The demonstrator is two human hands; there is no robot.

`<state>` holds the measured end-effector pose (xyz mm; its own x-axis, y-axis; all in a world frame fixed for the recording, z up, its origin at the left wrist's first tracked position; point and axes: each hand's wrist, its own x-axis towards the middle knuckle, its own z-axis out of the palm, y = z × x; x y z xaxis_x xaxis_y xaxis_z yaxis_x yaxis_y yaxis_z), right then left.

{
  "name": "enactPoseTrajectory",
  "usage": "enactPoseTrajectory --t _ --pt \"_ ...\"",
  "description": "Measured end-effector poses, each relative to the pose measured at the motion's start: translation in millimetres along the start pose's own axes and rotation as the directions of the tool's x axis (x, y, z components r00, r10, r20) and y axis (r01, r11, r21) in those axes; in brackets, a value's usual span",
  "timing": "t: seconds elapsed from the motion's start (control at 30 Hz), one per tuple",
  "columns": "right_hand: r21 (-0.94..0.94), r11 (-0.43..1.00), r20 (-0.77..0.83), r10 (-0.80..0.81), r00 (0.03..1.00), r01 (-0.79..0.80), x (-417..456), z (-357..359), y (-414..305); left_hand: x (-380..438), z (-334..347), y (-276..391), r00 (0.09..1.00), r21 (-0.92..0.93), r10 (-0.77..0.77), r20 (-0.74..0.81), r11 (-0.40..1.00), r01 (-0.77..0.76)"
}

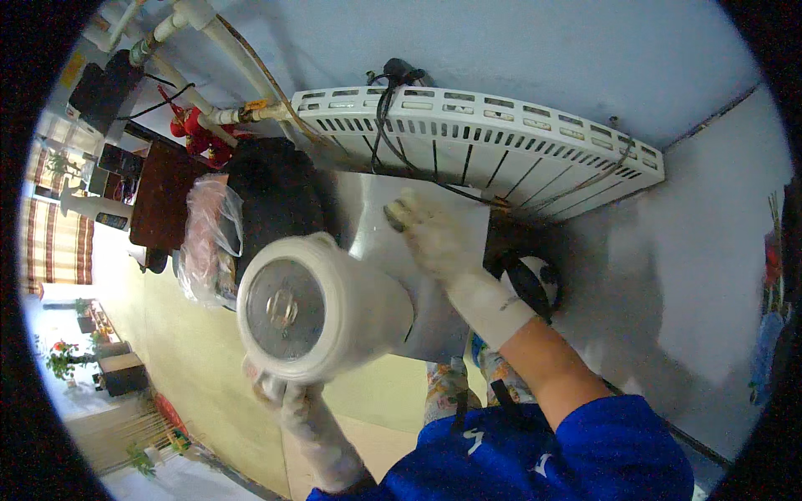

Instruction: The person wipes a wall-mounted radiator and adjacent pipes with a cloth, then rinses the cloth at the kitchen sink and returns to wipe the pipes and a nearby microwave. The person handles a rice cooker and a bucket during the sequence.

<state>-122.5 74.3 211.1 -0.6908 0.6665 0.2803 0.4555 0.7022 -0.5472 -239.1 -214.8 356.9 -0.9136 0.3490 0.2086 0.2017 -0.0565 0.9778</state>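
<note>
My left hand, in a pale glove, grips the lower side of a white cooking pot. The pot is tilted, and its round see-through lid with a white rim faces up towards me. My left fingers are partly hidden behind that rim. My right hand, also gloved and blurred by motion, is over the shiny grey top of a small table. A dark patch shows at its fingertips; whether this is a held thing or a stain, I cannot tell.
A white radiator with a black cable runs along the wall. Left of the table stand a black bulky item and a clear plastic bag. A spray bottle and a black-and-white round object flank the area.
</note>
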Motion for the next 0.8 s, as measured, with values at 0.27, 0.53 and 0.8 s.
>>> enactPoseTrajectory --t 0.27,0.53,0.8 --pt "0.235 0.893 0.488 -0.449 0.748 0.383 -75 2 -12 -10 -47 38 0.983 0.344 0.079 -0.164 0.939 -0.019" --pt "-0.152 0.975 0.542 -0.055 0.839 0.163 82 50 -91 6 -53 60 0.978 0.470 0.166 -0.125 0.878 -0.089" --pt "0.114 0.873 0.679 -0.417 0.605 0.474 -56 26 -89 -2 -69 75 0.958 0.615 0.253 -0.131 0.779 -0.122"
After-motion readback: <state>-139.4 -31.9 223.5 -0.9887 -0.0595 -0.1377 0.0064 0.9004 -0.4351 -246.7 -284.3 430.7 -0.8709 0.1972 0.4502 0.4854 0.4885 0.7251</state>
